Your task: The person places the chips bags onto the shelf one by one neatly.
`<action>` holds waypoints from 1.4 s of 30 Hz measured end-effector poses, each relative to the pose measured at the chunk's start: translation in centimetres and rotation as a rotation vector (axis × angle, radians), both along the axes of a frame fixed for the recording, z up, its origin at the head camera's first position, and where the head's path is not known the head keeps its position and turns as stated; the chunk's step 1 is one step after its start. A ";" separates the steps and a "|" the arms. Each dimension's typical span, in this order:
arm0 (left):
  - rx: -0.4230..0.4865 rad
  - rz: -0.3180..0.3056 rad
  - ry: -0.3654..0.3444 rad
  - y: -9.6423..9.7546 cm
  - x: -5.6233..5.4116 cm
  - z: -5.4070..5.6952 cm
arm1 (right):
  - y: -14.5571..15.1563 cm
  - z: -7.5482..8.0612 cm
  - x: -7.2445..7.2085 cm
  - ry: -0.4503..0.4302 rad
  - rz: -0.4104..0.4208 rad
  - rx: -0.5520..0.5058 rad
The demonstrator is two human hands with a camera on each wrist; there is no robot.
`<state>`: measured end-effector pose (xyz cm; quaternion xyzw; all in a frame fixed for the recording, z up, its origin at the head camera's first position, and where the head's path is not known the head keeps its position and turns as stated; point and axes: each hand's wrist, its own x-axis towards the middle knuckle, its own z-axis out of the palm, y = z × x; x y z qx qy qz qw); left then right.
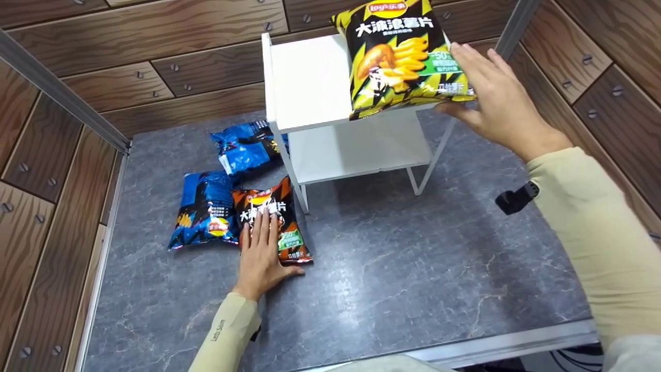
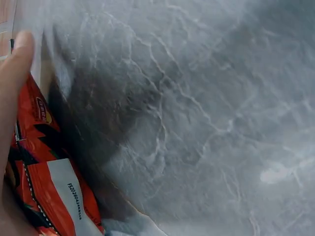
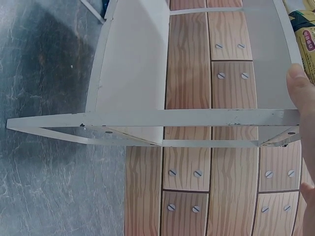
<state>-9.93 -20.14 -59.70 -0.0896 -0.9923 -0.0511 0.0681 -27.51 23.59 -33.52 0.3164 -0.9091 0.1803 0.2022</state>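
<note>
A red-orange bag of chips (image 1: pixel 289 222) lies face up on the grey marbled surface, and my left hand (image 1: pixel 261 261) rests on it with straight fingers, the thumb spread to the right. In the left wrist view, the same bag's crimped side (image 2: pixel 54 172) shows beside the hand. On the white rack's top shelf stands a yellow-and-black bag of chips (image 1: pixel 403 57). My right hand (image 1: pixel 501 98) is against its right side, fingers extended and thumb near the lower corner. The right wrist view shows only part of this hand (image 3: pixel 307 128) by the shelf edge.
Two blue bags of chips lie left of the rack, one (image 1: pixel 206 206) beside the red-orange bag and one (image 1: pixel 245 150) partly behind a rack leg. The white two-tier rack (image 1: pixel 310 82) has a lower shelf (image 1: pixel 356 150) and thin legs. Wood-patterned walls (image 1: pixel 206 77) enclose the surface.
</note>
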 end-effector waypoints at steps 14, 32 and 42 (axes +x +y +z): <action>-0.113 -0.003 0.113 0.1 0.0 -1.2 | -0.1 0.0 0.0 -0.002 0.004 0.001; -0.007 -0.006 0.160 -0.1 0.3 0.1 | -0.1 0.1 0.0 -0.003 -0.002 0.000; 0.197 0.021 0.113 0.3 -0.2 2.6 | -0.1 0.1 0.0 -0.004 -0.001 0.000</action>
